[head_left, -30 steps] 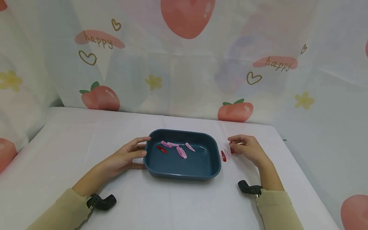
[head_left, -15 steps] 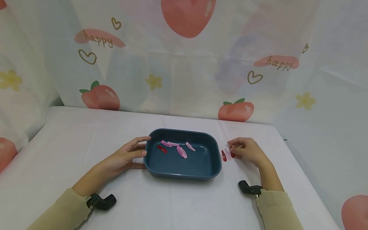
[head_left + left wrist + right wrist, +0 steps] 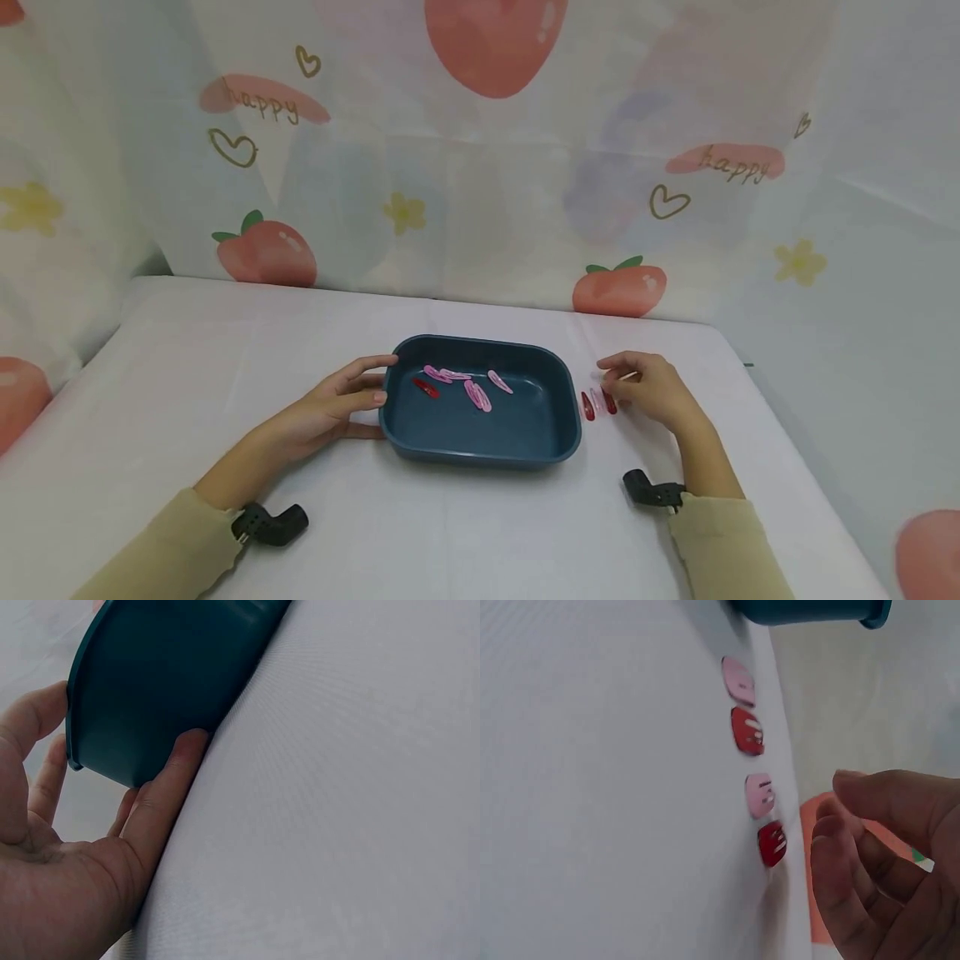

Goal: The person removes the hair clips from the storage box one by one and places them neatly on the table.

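Note:
My left hand (image 3: 324, 412) rests against the left end of a dark blue tray (image 3: 480, 458), fingers extended. In the left wrist view, fingertips touch the tray's rim and lower outer wall (image 3: 172, 682). To the tray's right, my right hand (image 3: 651, 387) hovers just beyond a short row of snap hair clips, holding nothing. A red hair clip (image 3: 772, 843) lies closest to its bent fingers; a pink hair clip (image 3: 760, 795), another red hair clip (image 3: 748, 730) and another pink hair clip (image 3: 739, 679) follow toward the tray. Inside the tray are several pink hair clips (image 3: 477, 396) and a red hair clip (image 3: 425, 387).
A white cloth (image 3: 480, 533) covers the table. Behind it hangs a patterned fabric backdrop (image 3: 510, 217) with printed fruit and hearts. Black wrist mounts (image 3: 270, 525) sit at both beige sleeves (image 3: 161, 550).
My right hand lowered the red hair clip onto the table beside the row and let go of it, then lifted slightly away. The left hand keeps its place on the tray.

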`<state>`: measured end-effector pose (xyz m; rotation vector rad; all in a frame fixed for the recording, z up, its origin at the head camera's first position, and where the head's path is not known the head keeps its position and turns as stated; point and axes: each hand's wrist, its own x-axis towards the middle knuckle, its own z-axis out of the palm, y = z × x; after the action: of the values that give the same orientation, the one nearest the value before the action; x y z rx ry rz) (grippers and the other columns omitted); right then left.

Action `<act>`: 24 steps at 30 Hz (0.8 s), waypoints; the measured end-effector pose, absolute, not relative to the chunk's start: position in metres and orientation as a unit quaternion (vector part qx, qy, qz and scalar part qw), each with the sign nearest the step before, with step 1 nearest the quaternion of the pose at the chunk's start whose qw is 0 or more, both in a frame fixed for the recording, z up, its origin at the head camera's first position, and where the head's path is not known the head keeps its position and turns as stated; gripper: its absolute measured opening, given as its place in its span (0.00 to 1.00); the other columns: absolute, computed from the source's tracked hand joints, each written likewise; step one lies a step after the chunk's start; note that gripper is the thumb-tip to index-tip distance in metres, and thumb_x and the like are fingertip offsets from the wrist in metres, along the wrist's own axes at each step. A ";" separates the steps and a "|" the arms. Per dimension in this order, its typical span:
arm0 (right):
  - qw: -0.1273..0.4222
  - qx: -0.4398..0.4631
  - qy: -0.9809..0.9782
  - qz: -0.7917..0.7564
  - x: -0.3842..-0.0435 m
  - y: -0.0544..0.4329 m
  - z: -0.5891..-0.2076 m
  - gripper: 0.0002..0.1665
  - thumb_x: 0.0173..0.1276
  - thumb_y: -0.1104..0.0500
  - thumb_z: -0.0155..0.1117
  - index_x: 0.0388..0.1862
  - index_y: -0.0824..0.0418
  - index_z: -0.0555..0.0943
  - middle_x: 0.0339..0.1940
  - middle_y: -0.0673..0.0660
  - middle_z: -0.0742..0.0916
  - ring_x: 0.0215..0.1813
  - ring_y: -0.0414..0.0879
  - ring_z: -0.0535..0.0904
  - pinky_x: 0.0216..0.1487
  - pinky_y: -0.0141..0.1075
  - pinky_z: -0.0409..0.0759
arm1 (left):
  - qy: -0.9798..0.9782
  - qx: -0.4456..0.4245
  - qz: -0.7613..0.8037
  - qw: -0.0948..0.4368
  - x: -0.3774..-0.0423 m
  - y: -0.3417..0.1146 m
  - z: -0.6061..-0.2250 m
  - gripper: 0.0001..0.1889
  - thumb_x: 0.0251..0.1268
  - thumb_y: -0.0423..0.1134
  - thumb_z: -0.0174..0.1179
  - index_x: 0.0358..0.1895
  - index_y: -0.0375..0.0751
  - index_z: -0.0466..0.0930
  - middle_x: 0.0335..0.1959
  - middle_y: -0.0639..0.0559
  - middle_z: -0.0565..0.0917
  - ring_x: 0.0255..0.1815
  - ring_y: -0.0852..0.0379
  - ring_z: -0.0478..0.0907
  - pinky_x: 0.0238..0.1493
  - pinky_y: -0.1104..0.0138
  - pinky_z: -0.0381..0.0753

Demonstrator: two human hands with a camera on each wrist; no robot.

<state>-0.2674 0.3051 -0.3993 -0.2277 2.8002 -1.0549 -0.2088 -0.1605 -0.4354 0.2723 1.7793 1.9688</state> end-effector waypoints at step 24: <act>0.076 -0.226 0.826 -0.511 -0.259 0.176 -0.357 0.18 0.70 0.58 0.67 0.57 0.61 0.82 0.47 0.63 0.86 0.47 0.62 0.82 0.45 0.47 0.87 | 0.636 0.091 0.728 0.238 -0.209 -0.162 -0.434 0.32 0.73 0.38 0.58 0.76 0.55 0.59 0.75 0.38 0.59 0.69 0.37 0.68 0.55 0.43 0.81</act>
<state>-0.2591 0.1759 -0.3573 -0.6762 2.4759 -1.5311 -0.2091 -0.1622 -0.4343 0.2499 1.7427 1.9947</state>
